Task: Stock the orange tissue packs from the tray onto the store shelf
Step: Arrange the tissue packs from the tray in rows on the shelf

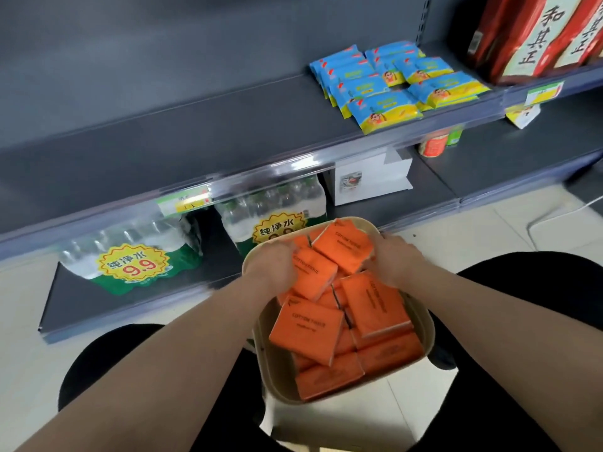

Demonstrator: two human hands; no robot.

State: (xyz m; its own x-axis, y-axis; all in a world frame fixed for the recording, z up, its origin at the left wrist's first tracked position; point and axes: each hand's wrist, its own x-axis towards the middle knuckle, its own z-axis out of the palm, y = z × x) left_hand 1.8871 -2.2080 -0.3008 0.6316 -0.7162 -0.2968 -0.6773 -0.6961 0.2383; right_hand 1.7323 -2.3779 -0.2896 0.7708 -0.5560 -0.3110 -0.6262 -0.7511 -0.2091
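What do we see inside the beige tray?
Many orange tissue packs lie piled loosely in the tray. The left hand and right hand each grip a pack at its far end. The packs cover most of the tray's floor and any lower layers.

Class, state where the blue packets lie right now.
Head view, upper right: the blue packets lie on the grey shelf, just left of the red boxes.

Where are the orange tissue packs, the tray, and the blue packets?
orange tissue packs (306,331): head view, top face of a near pack.
tray (277,376): head view, bare inner wall, near left corner.
blue packets (385,109): head view, front packet's wrapper.
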